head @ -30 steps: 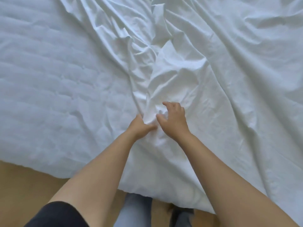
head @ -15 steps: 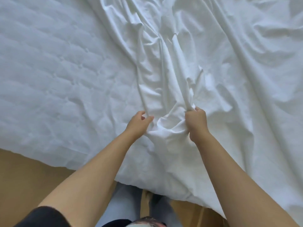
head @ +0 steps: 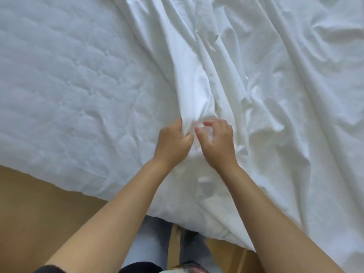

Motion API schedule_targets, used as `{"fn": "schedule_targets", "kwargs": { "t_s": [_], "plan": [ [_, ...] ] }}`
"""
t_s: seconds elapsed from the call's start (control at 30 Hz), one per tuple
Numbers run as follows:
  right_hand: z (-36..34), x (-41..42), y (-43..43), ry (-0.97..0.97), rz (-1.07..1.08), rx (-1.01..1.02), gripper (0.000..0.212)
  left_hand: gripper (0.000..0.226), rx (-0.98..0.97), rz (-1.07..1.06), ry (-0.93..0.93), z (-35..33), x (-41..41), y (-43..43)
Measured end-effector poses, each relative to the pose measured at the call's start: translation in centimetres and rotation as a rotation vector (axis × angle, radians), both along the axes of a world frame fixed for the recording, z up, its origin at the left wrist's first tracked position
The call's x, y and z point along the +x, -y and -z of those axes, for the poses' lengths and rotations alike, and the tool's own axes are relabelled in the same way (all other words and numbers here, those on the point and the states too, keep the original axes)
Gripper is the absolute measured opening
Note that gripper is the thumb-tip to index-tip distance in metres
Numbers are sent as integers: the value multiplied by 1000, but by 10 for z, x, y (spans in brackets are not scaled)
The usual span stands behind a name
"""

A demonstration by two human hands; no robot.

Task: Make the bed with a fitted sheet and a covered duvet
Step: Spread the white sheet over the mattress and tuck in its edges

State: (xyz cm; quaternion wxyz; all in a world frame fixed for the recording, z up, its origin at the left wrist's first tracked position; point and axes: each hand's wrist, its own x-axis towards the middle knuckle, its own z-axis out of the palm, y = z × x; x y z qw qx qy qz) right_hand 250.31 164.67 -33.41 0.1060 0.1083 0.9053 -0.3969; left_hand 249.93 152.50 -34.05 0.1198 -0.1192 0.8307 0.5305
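Observation:
A crumpled white sheet [head: 275, 79] covers the right part of the bed, bunched into long folds that run toward me. To the left lies the quilted white mattress pad [head: 59, 85], uncovered. My left hand [head: 172, 143] is shut on a gathered fold of the sheet near the bed's near edge. Right beside it, my right hand [head: 217, 143] hovers over the same bunch with thumb and fingers curled and apart, touching the cloth without a firm hold.
Tan wooden floor [head: 39, 213] shows below the bed's near edge at the left and bottom. My legs in light trousers [head: 153, 239] stand against the bed edge between my arms.
My right hand let go of the fold it held farther right and moved left, close to my left hand. The sheet's folds have been drawn nearer to me.

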Motion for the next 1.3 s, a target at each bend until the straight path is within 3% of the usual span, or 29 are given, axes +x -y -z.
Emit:
{"fn": "schedule_targets", "kwargs": {
  "t_s": [0.1,0.17,0.27,0.33,0.37,0.43,0.5,0.53,0.6,0.67,0.73,0.77,0.83,0.9,0.93,1.03,1.1,1.13,1.27,1.3],
  "plan": [
    [-22,-16,49,445,93,-519,66,3,-301,177,-389,-40,13,52],
    [-34,-27,85,593,108,-701,61,10,-465,343,-576,-61,21,84],
    [-53,-33,146,464,99,-672,6,17,-523,344,-511,-76,37,128],
    [-63,-32,176,447,103,-758,11,12,-316,110,-303,-73,52,154],
    [-65,-32,185,464,142,-841,12,10,-80,-35,-184,-72,58,165],
    [-69,-33,192,530,246,-973,20,37,271,-339,-51,-63,63,180],
    [-74,-33,189,637,317,-1089,25,58,318,-525,88,-48,60,192],
    [-78,-31,187,689,324,-1150,28,59,345,-540,224,-41,58,196],
    [-89,-26,185,749,282,-1253,31,57,588,-479,492,-33,52,197],
    [-95,-22,185,773,262,-1318,26,58,692,-441,535,-31,47,191],
    [-95,-22,188,805,223,-1253,19,36,878,-504,447,-32,42,189],
    [-94,-24,192,801,173,-1159,17,28,820,-494,418,-40,34,189],
    [-90,-26,204,772,64,-950,29,26,745,-479,544,-52,16,204],
    [-87,-26,229,706,56,-845,34,23,843,-475,587,-58,12,238],
    [-86,-26,246,668,59,-833,31,24,890,-501,628,-55,8,258],
    [-79,-18,305,648,29,-858,37,45,698,-256,620,-58,3,302],
    [-75,-9,344,669,49,-842,34,38,784,-173,647,-59,2,324],
    [-74,-3,361,696,60,-836,32,30,822,-228,635,-55,2,332],
    [-67,16,393,724,162,-921,33,48,903,-368,622,-49,2,362],
    [-66,18,395,696,167,-930,32,44,893,-399,616,-50,2,370]
  ]
}}
